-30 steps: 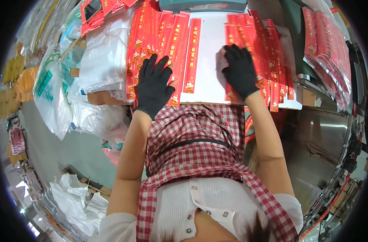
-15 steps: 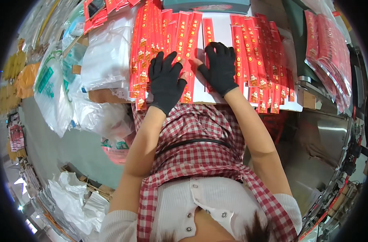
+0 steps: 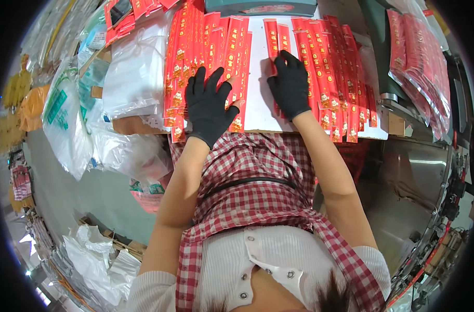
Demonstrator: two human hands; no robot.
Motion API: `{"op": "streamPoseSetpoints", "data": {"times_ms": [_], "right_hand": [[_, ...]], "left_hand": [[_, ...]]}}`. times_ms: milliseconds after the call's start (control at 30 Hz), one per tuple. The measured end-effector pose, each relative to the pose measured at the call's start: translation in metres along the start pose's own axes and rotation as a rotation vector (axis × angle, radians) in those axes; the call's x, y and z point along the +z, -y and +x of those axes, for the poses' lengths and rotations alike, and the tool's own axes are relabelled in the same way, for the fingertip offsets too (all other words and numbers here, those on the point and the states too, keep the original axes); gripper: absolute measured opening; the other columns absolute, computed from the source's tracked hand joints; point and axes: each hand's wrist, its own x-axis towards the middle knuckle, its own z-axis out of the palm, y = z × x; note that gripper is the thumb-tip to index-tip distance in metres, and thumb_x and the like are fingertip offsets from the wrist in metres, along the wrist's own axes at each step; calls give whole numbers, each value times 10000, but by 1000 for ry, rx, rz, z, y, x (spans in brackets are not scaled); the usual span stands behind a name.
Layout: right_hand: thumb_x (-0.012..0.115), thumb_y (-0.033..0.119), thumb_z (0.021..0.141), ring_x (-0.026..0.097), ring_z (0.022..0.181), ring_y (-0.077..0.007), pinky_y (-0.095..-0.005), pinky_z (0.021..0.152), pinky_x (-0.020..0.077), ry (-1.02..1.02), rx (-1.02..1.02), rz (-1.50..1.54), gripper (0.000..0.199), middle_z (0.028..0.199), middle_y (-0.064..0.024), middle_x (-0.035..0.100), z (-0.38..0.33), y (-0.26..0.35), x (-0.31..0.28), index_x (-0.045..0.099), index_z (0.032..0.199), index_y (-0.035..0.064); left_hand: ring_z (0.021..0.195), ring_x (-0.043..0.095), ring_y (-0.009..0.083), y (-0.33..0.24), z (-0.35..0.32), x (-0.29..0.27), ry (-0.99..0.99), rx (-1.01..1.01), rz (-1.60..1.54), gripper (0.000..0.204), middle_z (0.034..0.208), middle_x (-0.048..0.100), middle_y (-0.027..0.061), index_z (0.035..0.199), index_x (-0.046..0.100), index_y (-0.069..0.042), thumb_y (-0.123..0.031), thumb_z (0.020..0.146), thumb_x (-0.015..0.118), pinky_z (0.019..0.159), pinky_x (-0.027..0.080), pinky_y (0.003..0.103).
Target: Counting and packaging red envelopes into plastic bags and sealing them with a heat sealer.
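Observation:
Both my hands wear black gloves that leave some fingertips bare. My left hand [image 3: 210, 106] lies with spread fingers over the left group of long, narrow red strips [image 3: 231, 44], which carry gold print and small cartoon figures. My right hand [image 3: 290, 87] rests flat over the upper part of two red strips [image 3: 271, 39] near the right group of strips [image 3: 320, 67]. Its fingers reach forward, close together, and the thumb side is partly hidden. The strips lie side by side, overlapping, on a white board [image 3: 259, 117], with a bare band between the two groups.
A grey-green box [image 3: 263, 7] stands at the far edge. Clear plastic bags [image 3: 135, 75] are stacked left of the strips. Bundles of red strips in clear wrap [image 3: 420, 62] lie at the right. A dark phone-like object [image 3: 121, 10] sits on red packets, far left.
My right hand has shifted slightly right, away from the left hand. Two strips now lie by the right group where one lay before. My left hand has barely moved.

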Motion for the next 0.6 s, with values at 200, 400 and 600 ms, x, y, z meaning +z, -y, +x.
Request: {"op": "streamPoseSetpoints", "data": {"times_ms": [200,400,600], "right_hand": [[689,103,747,519,1182,-361,-427,1006,435,12,-13,38,497,1338,-148,544,-5,-20,-17,584,1231,61],[682,117,771,526,1189,-347,-432,1000,445,102,18,-127,488,1331,-141,558,-2,-14,-21,580,1246,71],[673,104,800,524,1186,-350,-418,988,460,69,-40,53,477,1327,-129,561,-3,-40,-23,567,1264,71]], "left_hand": [[1393,282,381,-1,0,1,-6,-1,-15,542,1424,471,67,1292,610,-210,-449,813,696,1144,185,561],[1392,271,390,-13,2,6,-8,-57,4,555,1425,462,54,1282,604,-245,-499,796,690,1134,191,578],[1374,301,353,-1,11,-8,163,-69,78,532,1426,451,-1,1254,610,-258,-506,790,688,1021,329,556]]}}
